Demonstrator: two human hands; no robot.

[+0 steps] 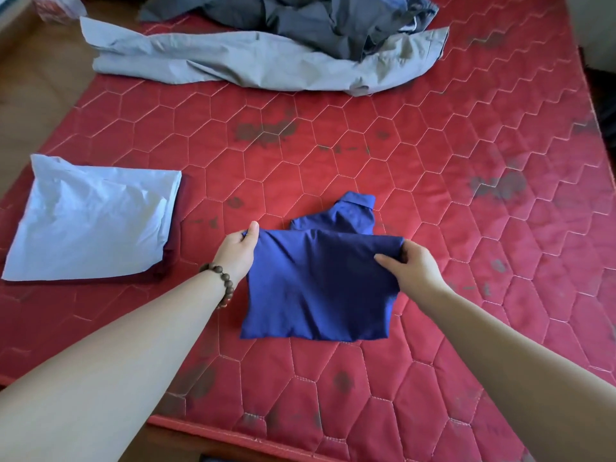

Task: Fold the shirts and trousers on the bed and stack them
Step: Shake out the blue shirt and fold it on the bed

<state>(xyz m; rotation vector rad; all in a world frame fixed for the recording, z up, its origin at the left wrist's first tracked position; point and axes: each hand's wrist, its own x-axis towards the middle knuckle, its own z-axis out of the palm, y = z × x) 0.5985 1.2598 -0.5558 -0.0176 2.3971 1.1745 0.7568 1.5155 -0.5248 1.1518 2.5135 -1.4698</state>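
L hand (pixel 237 250) & R hand (pixel 411 269) each pinch blue shirt (pixel 316 288) top corners — half-folded (collar poking out).

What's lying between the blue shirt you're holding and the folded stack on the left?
Nothing but bare red mattress in the head view; the left hand grips the blue shirt at the edge facing the folded stack.

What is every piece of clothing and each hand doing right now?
blue shirt: partly folded, collar showing, flat on the mattress
left hand: pinches its left corner
right hand: grips its right corner
light blue garment: folded, on a dark red one
grey garment: unfolded
dark grey clothes: crumpled heap
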